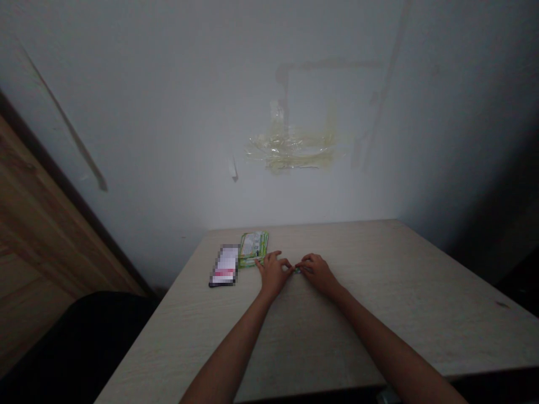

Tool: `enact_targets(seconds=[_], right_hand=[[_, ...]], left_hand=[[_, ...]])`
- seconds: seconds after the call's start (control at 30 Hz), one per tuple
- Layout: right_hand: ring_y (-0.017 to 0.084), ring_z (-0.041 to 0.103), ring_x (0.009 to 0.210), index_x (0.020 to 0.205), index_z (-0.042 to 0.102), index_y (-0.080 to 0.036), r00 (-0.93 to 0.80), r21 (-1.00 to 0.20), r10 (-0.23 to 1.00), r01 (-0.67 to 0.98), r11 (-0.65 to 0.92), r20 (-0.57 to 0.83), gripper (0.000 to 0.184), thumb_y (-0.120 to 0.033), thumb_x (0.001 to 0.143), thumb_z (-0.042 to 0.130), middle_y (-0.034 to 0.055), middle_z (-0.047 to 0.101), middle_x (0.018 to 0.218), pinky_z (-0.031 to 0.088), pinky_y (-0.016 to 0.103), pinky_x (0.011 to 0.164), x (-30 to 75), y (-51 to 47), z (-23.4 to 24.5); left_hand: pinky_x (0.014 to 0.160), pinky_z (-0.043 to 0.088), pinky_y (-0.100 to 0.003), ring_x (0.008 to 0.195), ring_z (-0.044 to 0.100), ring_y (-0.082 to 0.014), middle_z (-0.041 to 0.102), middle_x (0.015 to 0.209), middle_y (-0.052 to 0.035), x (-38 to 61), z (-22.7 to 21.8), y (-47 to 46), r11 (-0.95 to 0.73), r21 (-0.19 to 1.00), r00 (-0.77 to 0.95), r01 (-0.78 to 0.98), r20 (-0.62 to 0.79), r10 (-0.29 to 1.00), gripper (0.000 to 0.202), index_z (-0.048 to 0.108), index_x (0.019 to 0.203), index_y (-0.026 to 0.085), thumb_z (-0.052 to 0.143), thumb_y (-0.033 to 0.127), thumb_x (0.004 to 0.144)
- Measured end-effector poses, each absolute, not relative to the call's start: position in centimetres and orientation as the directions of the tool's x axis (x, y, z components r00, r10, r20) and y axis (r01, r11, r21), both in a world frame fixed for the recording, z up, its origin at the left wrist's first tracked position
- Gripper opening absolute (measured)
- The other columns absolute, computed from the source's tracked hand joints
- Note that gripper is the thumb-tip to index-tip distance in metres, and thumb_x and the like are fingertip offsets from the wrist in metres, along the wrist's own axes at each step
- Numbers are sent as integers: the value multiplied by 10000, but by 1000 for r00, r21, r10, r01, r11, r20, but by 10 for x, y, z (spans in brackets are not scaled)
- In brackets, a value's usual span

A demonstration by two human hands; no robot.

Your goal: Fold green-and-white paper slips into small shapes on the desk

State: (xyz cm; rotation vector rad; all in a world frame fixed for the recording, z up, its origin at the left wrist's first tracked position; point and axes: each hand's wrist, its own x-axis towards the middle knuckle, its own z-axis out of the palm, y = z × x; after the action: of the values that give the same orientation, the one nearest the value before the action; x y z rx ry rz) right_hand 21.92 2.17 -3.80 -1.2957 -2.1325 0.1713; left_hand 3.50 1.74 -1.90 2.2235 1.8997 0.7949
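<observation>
My left hand [274, 273] and my right hand [316, 272] meet fingertip to fingertip over the middle of the table. Between them is a small greenish piece [297, 270], mostly covered by the fingers, so its kind does not show. Thumb and forefinger of the left hand pinch at its left end, while the other fingers are raised. The right fingers close on its right side. Just beyond the left hand lies a stack of green-and-white printed packets [253, 245].
A phone [225, 266] with a blurred-out screen lies left of the packets. The pale wooden table [400, 280] reaches back to a grey wall [168, 112] with peeling tape [290, 148]. A black object [84, 348] stands at the table's left, near wooden boards [37, 207].
</observation>
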Motion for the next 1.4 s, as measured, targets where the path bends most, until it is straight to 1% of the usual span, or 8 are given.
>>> enact_targets(seconds=[0.17, 0.37, 0.53, 0.73, 0.93, 1.13, 1.27, 1.4], right_hand=[[190, 562, 982, 1009, 739, -254, -312, -435, 830, 736, 518, 462, 198, -243, 870, 598, 61, 648, 1004, 434, 324, 906, 221, 22, -39], [192, 551, 1009, 1025, 735, -257, -310, -431, 843, 751, 501, 440, 211, -229, 870, 594, 65, 633, 1035, 426, 329, 916, 218, 20, -37], [193, 543, 1020, 1042, 725, -256, -320, -405, 848, 770, 493, 423, 223, -239, 886, 567, 65, 620, 1051, 422, 331, 918, 217, 18, -34], [187, 547, 999, 1077, 712, -266, -333, -387, 829, 764, 516, 448, 239, -246, 894, 559, 62, 624, 1041, 431, 327, 907, 217, 17, -34], [205, 524, 1066, 1025, 737, -282, -311, -389, 831, 771, 504, 462, 229, -207, 862, 594, 73, 616, 1073, 413, 354, 965, 216, 17, -34], [201, 528, 1067, 1036, 735, -283, -305, -398, 846, 778, 487, 437, 236, -210, 862, 594, 75, 606, 1093, 417, 344, 966, 216, 16, -35], [196, 538, 1059, 1044, 732, -282, -308, -408, 857, 779, 476, 412, 240, -215, 868, 583, 74, 606, 1096, 422, 344, 960, 217, 16, -33], [194, 542, 1053, 1045, 730, -291, -308, -417, 860, 775, 475, 406, 236, -229, 873, 582, 70, 604, 1099, 426, 340, 955, 218, 15, -31]], left_hand=[[1080, 51, -700, 1306, 373, -289, 526, 1351, -13, 37, -18, 17, -204, 407, 78, 891, 305, 949, 127, 728, 828, 319, 706, 423, 758], [1073, 33, -718, 1302, 378, -296, 533, 1346, -12, 35, -22, 19, -241, 428, 92, 871, 340, 936, 126, 722, 808, 303, 689, 420, 774], [1062, 33, -732, 1303, 375, -296, 540, 1342, -5, 35, -23, 19, -250, 429, 95, 868, 350, 932, 120, 714, 796, 303, 694, 419, 770], [1067, 49, -722, 1298, 381, -292, 544, 1339, 0, 36, -24, 18, -254, 404, 102, 879, 361, 927, 112, 710, 803, 304, 670, 408, 790], [1075, 49, -712, 1319, 353, -297, 547, 1336, -3, 36, -24, 16, -260, 379, 116, 888, 363, 925, 115, 710, 833, 311, 664, 411, 798], [1085, 71, -705, 1336, 341, -278, 541, 1332, -6, 30, -19, 8, -317, 366, 163, 875, 394, 905, 118, 707, 913, 341, 631, 380, 833], [1122, -1, -663, 1358, 319, -271, 533, 1349, 14, 23, -12, 1, -410, 312, 277, 857, 390, 878, 113, 731, 901, 367, 647, 366, 825], [1122, -53, -666, 1355, 327, -280, 539, 1348, 30, 21, -10, -2, -450, 275, 325, 849, 399, 857, 107, 742, 877, 389, 672, 348, 807]])
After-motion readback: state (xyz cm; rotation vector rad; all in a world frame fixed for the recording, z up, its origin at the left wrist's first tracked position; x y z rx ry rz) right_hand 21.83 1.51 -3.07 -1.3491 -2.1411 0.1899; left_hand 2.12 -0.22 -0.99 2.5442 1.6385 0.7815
